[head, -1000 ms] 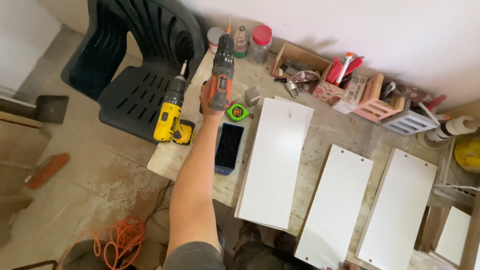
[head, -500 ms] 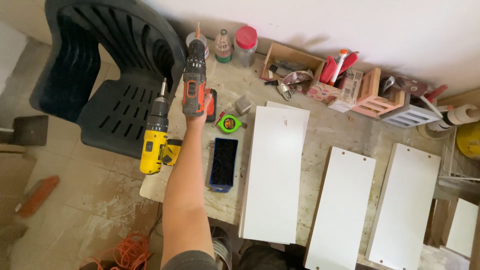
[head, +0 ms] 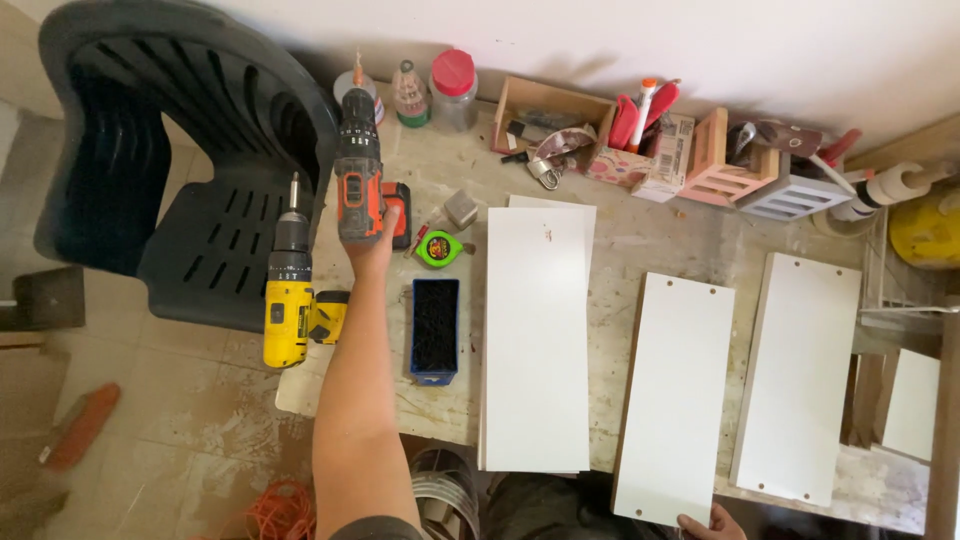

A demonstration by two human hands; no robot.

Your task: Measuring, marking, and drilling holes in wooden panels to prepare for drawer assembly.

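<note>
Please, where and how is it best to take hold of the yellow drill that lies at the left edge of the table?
The yellow drill lies flat, its chuck pointing away toward the chair and its handle sticking out to the right. Probably best to wrap the handle from above, between body and battery base: it is free and narrow. The left hand already holds the orange drill.

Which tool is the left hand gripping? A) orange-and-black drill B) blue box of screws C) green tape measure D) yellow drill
A: the left hand is wrapped around the orange-and-black drill, while the yellow drill lies untouched at the table edge.
</note>
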